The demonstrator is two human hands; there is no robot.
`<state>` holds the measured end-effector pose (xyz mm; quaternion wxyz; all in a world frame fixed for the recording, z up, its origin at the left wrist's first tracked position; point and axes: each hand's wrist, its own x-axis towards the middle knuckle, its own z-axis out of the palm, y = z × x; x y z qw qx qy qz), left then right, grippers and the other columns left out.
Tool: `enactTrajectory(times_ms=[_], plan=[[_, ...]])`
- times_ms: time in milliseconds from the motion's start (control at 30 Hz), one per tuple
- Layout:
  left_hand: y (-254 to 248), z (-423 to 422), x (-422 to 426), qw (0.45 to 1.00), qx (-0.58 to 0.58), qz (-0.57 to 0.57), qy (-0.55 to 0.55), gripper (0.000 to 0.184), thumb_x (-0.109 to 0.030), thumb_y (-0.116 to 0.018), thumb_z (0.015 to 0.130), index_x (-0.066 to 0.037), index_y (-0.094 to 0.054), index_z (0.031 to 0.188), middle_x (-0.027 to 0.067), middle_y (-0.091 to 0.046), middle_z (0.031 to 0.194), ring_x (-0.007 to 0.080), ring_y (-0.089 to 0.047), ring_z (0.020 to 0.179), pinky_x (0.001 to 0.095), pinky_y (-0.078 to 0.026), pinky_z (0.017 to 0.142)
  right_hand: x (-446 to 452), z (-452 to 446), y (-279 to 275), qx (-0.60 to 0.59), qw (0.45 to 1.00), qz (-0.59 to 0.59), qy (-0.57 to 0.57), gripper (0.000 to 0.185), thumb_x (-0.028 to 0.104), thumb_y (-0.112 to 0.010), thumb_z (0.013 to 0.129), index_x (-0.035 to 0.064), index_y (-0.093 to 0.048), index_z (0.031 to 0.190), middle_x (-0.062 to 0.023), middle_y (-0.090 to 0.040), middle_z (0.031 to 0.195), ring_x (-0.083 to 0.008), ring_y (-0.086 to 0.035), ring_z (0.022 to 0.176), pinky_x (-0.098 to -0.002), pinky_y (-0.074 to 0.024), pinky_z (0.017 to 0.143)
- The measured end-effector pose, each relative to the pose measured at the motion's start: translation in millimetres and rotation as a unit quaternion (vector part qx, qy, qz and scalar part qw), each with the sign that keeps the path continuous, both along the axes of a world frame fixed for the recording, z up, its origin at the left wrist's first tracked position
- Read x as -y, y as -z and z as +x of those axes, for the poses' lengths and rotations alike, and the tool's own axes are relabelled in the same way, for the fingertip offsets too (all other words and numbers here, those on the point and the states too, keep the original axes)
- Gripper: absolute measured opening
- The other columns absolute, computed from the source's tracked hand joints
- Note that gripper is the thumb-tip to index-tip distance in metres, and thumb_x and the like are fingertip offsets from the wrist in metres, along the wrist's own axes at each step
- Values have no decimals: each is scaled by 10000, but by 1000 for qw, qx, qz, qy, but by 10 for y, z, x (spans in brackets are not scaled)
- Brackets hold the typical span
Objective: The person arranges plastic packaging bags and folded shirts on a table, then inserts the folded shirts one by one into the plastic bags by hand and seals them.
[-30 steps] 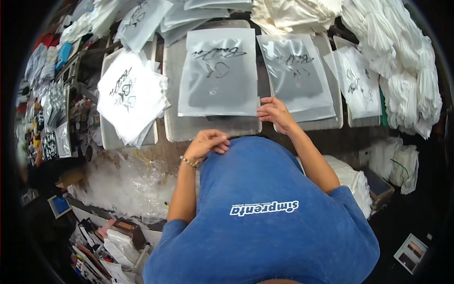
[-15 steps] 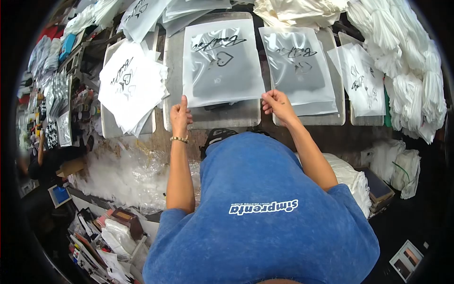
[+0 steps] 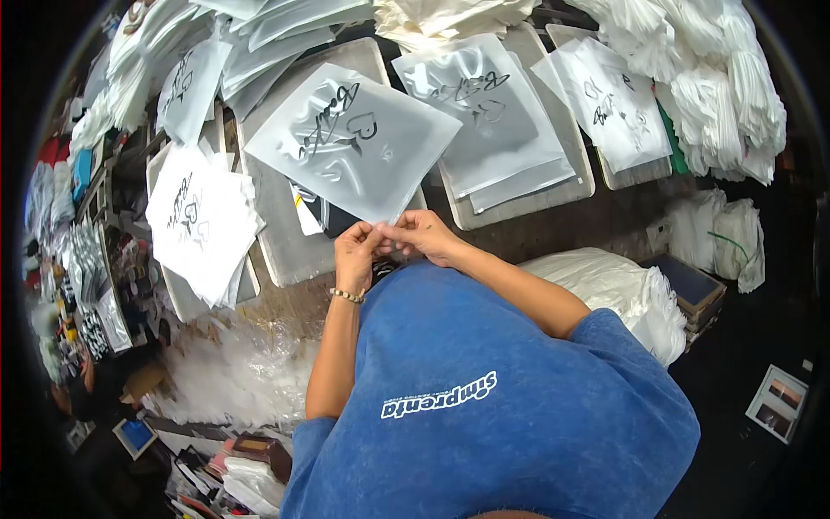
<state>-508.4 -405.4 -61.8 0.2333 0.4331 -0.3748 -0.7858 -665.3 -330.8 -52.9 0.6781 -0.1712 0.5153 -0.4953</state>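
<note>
A frosted plastic bag [image 3: 372,160] with black lettering and a heart print lies turned at an angle over a grey board [image 3: 281,255]. Its near corner is pinched between the fingertips of my left hand [image 3: 354,253], which has a beaded bracelet at the wrist. My right hand [image 3: 428,236] meets it there, fingers closed on that same corner. Under the bag's left side, a dark item with white and yellow parts [image 3: 309,210] shows in part. A second printed bag [image 3: 471,112] lies to the right, on top of another on its own board.
White printed bags [image 3: 203,221] are piled on the left board, and more printed bags [image 3: 618,104] lie at right. Bundled white bags [image 3: 731,112] hang over the right edge. Frosted bags [image 3: 290,26] and cream fabric [image 3: 450,19] sit at the back. Clear plastic wrap [image 3: 246,372] lies below.
My right hand has moved left, bringing its bag corner to my left hand. The bag has turned and its near edge has lifted off the dark item. My view has tilted and shifted.
</note>
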Motion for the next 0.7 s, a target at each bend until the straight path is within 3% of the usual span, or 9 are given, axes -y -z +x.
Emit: enactTrajectory(times_ms=[200,267,433,500,567,633,700], plan=[[-98,-21,-12,995,50,-72,41,163,-129,-625,941,-1,-605,841,67,-655,735,122,-640,631,239,-545,596,5,-10,90,-38,999,-30,19,264,290,-728,881,57,-609,844,1,-602,724,-57,-535,602,-200,-431,519],[-104,40,-13,991,76,-102,53,183,-147,-628,942,1,-601,838,67,-646,731,120,-633,634,245,-543,599,52,-35,98,21,995,6,95,224,271,-725,880,102,-597,808,31,-580,713,-57,-540,599,-213,-438,534],[-105,273,-58,985,105,-115,73,222,-184,-634,940,4,-582,834,63,-629,762,122,-624,654,263,-545,622,470,-831,270,-45,964,17,261,156,218,-667,912,86,-596,870,-9,-601,731,-95,-562,579,-246,-488,507],[-39,319,-36,988,96,-108,62,220,-187,-633,941,0,-581,839,60,-631,770,120,-626,668,262,-546,627,683,-1327,421,4,964,-17,266,154,223,-655,921,85,-591,893,-23,-619,770,-115,-590,641,-275,-521,561],[-36,302,48,990,89,-100,43,217,-190,-631,942,-4,-580,844,57,-632,778,118,-629,682,262,-546,632,860,-1465,86,-51,967,-19,251,145,216,-651,922,86,-587,917,-35,-630,789,-148,-618,716,-309,-543,630],[-51,129,217,984,66,-162,44,211,-202,-635,939,-5,-591,876,51,-635,788,120,-634,701,265,-549,635,1033,-1698,-23,-73,967,-102,223,150,224,-630,933,90,-567,959,-60,-640,967,-215,-628,905,-403,-531,791],[-193,-65,385,983,47,-170,41,218,-212,-646,931,2,-614,903,49,-641,794,119,-637,700,264,-549,626,1095,-1863,-364,-110,948,-151,259,150,213,-600,949,75,-555,989,-78,-618,1047,-241,-618,955,-420,-532,809]])
